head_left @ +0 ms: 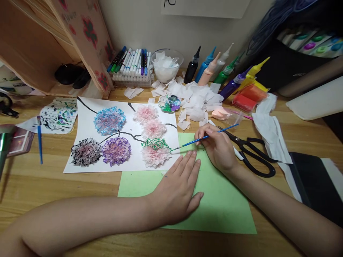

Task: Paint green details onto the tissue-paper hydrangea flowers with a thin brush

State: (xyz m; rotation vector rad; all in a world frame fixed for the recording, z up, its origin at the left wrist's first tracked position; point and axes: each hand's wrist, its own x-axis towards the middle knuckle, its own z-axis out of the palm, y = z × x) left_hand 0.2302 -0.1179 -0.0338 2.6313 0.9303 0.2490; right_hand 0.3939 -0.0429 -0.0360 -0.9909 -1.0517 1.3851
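Observation:
My right hand (218, 144) grips a thin blue paintbrush (197, 140), its tip touching the right edge of a pink paper flower (155, 157) whose upper part is coloured green. Flat beside it lies my left hand (178, 185), fingers stretched out across the green sheet (225, 200) and the lower right corner of the white paper (139, 164). On that paper are drawn black branches and more ruffled flowers: a blue-tipped one (109, 120), a black-tipped one (85, 152), a purple-tipped one (116, 151) and two plain pink ones (154, 128). A small flower-shaped palette (169, 103) holds green and purple paint.
Black scissors (248, 146) lie right of my right hand. Behind are white tissue pieces (197, 96), a glass bowl (167, 66), several paint bottles (191, 66) and a marker rack (134, 67). Another blue brush (40, 142) and a paint-smeared tissue (57, 116) lie left.

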